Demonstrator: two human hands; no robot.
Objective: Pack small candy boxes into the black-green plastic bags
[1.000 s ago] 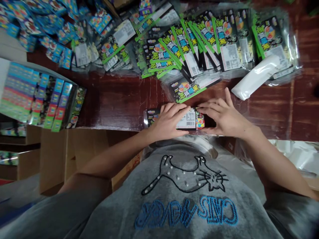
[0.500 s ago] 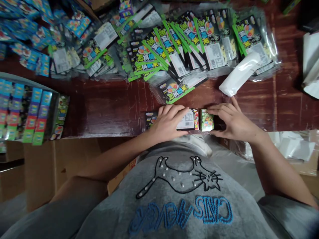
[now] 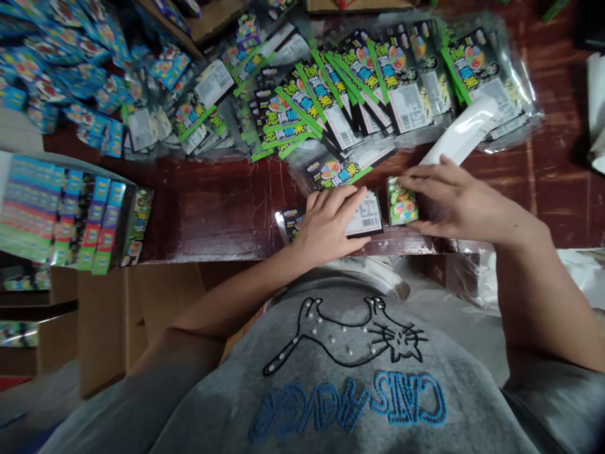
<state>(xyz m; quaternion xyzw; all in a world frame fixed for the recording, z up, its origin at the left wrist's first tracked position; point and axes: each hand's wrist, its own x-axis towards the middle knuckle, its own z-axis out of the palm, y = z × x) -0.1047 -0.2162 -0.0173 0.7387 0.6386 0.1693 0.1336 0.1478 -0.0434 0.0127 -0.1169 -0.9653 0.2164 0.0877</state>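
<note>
My left hand (image 3: 328, 224) lies with fingers spread over a black flat package (image 3: 371, 213) near the table's front edge; the package's white label shows to the right of the fingers. Just right of it, a small green box (image 3: 403, 202) stands apart from the package. My right hand (image 3: 454, 198) has its thumb and fingers around the right side of this box. A white rolled strip (image 3: 460, 132) lies behind my right hand.
Black and green packets (image 3: 350, 82) in clear plastic cover the back of the table (image 3: 217, 214). Small blue packets (image 3: 57, 69) are heaped at the back left. Striped colourful boxes (image 3: 101, 221) stand in a row at the left, and cardboard boxes (image 3: 101, 328) are below.
My right hand has moved the green box slightly back and to the right, away from the black package. The red piece beside the package's label no longer shows. The view has shifted a little.
</note>
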